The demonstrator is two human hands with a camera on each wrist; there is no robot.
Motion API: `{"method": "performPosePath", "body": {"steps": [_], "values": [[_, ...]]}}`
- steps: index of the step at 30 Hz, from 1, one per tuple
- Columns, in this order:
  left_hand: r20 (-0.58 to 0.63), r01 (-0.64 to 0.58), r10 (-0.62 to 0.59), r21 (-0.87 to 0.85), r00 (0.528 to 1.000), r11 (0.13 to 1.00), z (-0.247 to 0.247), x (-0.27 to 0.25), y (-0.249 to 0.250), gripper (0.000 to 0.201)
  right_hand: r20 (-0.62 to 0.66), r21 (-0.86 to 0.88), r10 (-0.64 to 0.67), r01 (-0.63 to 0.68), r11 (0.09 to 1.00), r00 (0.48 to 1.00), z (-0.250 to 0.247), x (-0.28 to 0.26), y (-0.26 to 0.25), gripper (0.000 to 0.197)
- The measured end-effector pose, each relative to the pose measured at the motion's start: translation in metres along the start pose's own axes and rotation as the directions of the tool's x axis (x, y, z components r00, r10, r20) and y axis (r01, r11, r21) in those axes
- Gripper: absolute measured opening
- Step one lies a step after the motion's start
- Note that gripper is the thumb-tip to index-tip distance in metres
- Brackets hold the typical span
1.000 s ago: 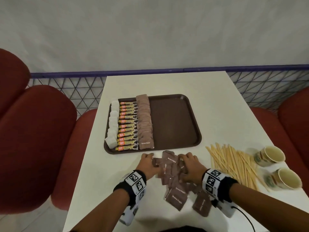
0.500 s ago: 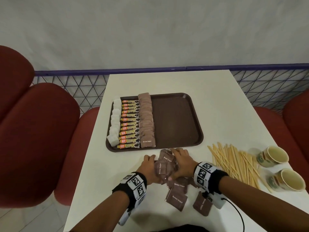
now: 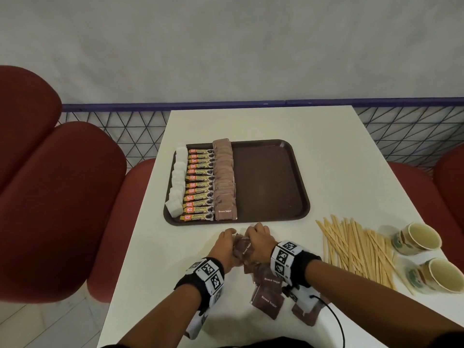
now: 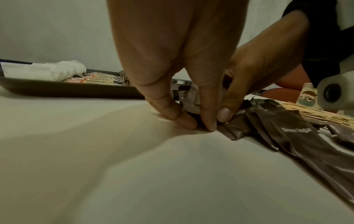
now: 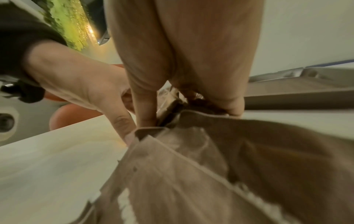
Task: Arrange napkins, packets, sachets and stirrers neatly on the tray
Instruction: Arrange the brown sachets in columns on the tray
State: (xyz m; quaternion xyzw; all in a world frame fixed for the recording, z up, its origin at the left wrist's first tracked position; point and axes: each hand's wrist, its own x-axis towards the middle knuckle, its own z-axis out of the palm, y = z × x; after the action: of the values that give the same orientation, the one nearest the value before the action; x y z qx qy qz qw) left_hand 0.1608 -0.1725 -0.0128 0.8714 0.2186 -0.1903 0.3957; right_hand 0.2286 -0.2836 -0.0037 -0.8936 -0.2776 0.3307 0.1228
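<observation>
A brown tray (image 3: 271,187) on the white table carries white napkins (image 3: 177,187), a column of orange granule sachets (image 3: 199,187) and a row of brown sugar packets (image 3: 224,182) along its left side. Just in front of the tray my left hand (image 3: 224,247) and right hand (image 3: 258,241) squeeze a bunch of brown sugar packets (image 3: 242,248) between them, fingers curled round it. In the left wrist view my fingertips (image 4: 184,121) press the bunch (image 4: 235,128) against the table. More loose packets (image 3: 267,301) lie under my right wrist.
Wooden stirrers (image 3: 356,249) lie fanned out at the right, beside two paper cups (image 3: 424,257) tipped on their sides. Red seats (image 3: 57,197) flank the table, with a railing (image 3: 251,102) behind. The tray's right half is bare.
Both hands have come together, gathering the spread-out brown sugar packets into a tight bunch held between them, closer to the tray's front edge.
</observation>
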Motion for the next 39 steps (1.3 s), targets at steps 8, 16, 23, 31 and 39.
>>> {"method": "performPosePath", "body": {"steps": [8, 16, 23, 31, 39], "values": [[0.012, -0.037, 0.041, -0.212, 0.999, 0.977, -0.023, -0.002, -0.023, 0.053, 0.040, 0.132, -0.065, 0.059, 0.989, 0.997, -0.010, 0.004, 0.001, 0.052], [-0.208, -0.070, -0.037, -0.481, 0.977, 0.874, -0.051, 0.000, -0.037, 0.014, -0.037, 0.762, -0.048, 0.059, 0.645, 0.998, -0.045, 0.015, 0.005, 0.044], [0.023, 0.070, -0.087, -0.812, 0.996, 0.579, -0.052, 0.001, 0.004, 0.051, -0.092, 0.963, 0.003, 0.088, 0.254, 0.996, -0.044, 0.021, -0.026, 0.057], [0.210, 0.203, 0.040, -0.971, 0.977, 0.129, -0.067, -0.005, 0.031, 0.065, -0.091, 0.973, -0.029, 0.096, 0.211, 0.995, -0.035, 0.027, -0.052, 0.047], [0.193, 0.170, 0.087, -0.961, 0.977, 0.219, -0.076, 0.004, 0.018, 0.054, -0.137, 0.601, -0.053, 0.125, 0.790, 0.989, -0.053, 0.036, -0.040, 0.075]]}}
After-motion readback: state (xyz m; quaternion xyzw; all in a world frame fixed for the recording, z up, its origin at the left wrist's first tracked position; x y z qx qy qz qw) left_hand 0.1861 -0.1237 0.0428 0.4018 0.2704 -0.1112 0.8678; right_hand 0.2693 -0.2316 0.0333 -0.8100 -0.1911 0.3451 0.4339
